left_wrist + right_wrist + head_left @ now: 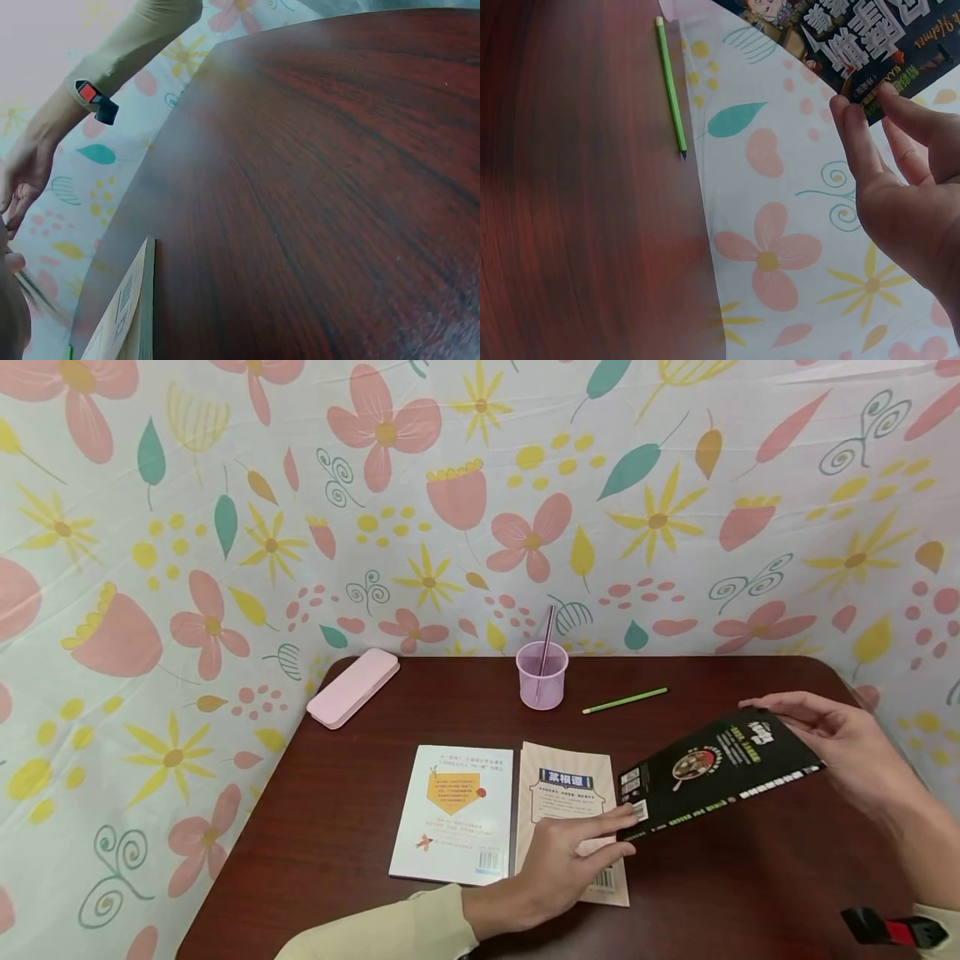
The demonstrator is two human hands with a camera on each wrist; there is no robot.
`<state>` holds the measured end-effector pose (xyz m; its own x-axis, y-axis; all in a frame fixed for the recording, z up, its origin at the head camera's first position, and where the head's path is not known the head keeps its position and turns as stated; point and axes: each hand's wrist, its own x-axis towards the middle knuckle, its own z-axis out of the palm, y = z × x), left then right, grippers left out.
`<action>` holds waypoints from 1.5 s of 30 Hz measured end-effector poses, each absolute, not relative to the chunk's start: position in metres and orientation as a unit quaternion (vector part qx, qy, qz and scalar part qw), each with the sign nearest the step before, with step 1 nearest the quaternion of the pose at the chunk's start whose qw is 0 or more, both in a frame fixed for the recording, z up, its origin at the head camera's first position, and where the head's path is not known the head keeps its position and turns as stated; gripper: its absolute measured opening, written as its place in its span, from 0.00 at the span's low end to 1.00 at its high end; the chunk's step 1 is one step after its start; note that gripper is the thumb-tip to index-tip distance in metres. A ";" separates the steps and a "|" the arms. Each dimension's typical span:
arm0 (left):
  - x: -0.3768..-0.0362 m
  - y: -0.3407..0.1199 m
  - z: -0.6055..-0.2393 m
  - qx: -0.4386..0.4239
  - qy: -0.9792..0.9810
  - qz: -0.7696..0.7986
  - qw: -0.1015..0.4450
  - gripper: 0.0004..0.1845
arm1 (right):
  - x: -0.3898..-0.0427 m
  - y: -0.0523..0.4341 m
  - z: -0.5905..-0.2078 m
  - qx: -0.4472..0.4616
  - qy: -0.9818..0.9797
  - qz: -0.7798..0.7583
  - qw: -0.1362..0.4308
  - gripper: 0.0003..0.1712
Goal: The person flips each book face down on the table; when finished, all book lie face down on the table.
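Note:
A black book (708,768) with a bowl picture and a barcode on its cover is tilted up off the table. My right hand (832,735) pinches its far right corner between thumb and fingers; the right wrist view shows the book's other cover (870,45), with large white lettering. At the opposite end, my left hand (558,864) grips the near left corner, index finger over the barcode. Under that hand lies a beige book (558,760), partly hidden by the hand. To its left, a white book (453,814) with an orange shape lies flat.
A pink pencil case (354,687) is at the table's back left. A lilac cup (542,685) with a pencil-like stick stands at the back middle, and a green pencil (625,701) lies right of it. Flower-patterned cloth (450,568) hangs behind the dark wooden table (330,810).

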<state>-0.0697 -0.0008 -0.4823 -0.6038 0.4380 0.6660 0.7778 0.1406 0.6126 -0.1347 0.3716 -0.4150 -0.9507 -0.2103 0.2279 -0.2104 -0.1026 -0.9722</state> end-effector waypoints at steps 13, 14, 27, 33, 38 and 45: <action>-0.078 -0.002 -0.488 -0.378 -0.727 -0.535 0.205 0.19 | -0.136 0.374 -0.415 0.105 -0.567 0.812 -0.095 0.26; -0.079 -0.002 -0.488 -0.376 -0.728 -0.534 0.208 0.19 | -0.137 0.374 -0.416 0.109 -0.556 0.818 -0.099 0.26; -0.086 -0.006 -0.492 -0.352 -0.751 -0.509 0.230 0.29 | -0.138 0.372 -0.427 0.085 -0.582 0.807 -0.063 0.25; -0.087 -0.004 -0.496 -0.330 -0.740 -0.551 0.198 0.35 | -0.140 0.371 -0.430 0.092 -0.569 0.815 -0.060 0.25; -0.086 -0.002 -0.497 -0.273 -0.720 -0.628 0.114 0.34 | -0.141 0.371 -0.433 0.093 -0.563 0.819 -0.058 0.25; -0.085 0.001 -0.499 -0.237 -0.696 -0.674 0.075 0.33 | -0.141 0.372 -0.438 0.067 -0.579 0.810 -0.062 0.24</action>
